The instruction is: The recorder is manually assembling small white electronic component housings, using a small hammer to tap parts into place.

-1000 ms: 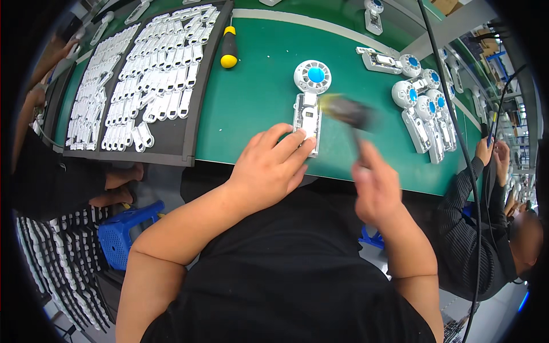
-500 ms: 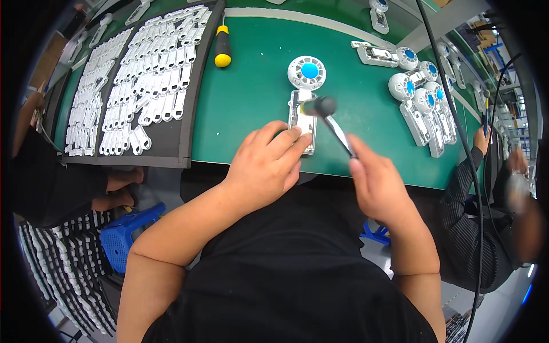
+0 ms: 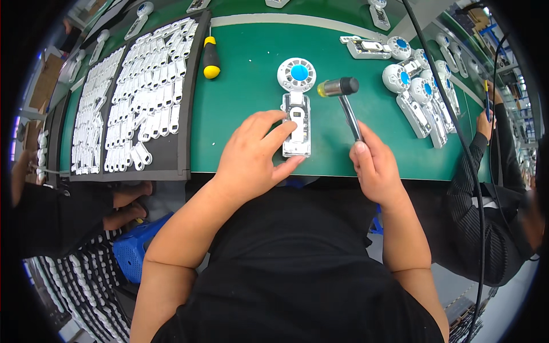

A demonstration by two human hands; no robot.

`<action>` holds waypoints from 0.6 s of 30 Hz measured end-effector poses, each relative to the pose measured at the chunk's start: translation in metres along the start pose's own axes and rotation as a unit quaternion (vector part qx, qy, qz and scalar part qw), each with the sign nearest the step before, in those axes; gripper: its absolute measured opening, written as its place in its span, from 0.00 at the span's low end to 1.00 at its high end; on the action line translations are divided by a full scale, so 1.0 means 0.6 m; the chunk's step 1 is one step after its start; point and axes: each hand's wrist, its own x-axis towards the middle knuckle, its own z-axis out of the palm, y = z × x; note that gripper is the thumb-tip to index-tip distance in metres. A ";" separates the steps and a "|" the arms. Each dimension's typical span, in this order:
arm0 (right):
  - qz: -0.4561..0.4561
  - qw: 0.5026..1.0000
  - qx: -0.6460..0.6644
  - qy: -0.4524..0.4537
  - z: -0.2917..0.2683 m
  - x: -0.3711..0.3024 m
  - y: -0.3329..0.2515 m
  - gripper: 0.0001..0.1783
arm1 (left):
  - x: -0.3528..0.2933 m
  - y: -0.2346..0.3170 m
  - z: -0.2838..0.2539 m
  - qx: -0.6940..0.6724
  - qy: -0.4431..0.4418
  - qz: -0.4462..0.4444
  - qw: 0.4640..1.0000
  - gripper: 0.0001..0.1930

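Note:
A handheld fan (image 3: pixel 297 106) with a round vented head and a blue disc lies on the green table before me. Its lower body has clear edges and a white strip with a small dark window. My left hand (image 3: pixel 254 146) rests at the fan's left side, fingers spread, one fingertip on the strip and the thumb by the lower end. My right hand (image 3: pixel 377 166) is closed around the metal handle of a small mallet (image 3: pixel 350 111). The mallet's head, black at one end and yellowish at the other, is raised to the right of the fan.
Left of me stands a dark divided tray (image 3: pixel 184 143) with many white strip-shaped parts (image 3: pixel 154 74). A yellow-and-black screwdriver (image 3: pixel 211 58) lies beside it. More fans (image 3: pixel 423 94) are piled at the right. A black cable (image 3: pixel 457 126) hangs there, near a co-worker's arm (image 3: pixel 474 148).
The mallet has moved off the fan, rightward. My left fingers have drawn back left and spread, uncovering more of the white strip. The whole view has shifted slightly.

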 end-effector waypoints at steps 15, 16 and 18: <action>-0.031 0.999 -0.021 0.005 -0.001 -0.004 0.015 0.27 | -0.012 -0.009 0.012 0.052 -0.032 -0.017 0.998 0.28; -0.029 0.999 -0.019 0.001 -0.001 -0.004 0.014 0.27 | -0.012 -0.009 0.012 0.049 -0.034 -0.020 0.998 0.28; -0.033 0.999 -0.019 0.000 -0.001 -0.004 0.015 0.27 | -0.010 -0.009 0.010 0.043 -0.037 -0.025 0.998 0.28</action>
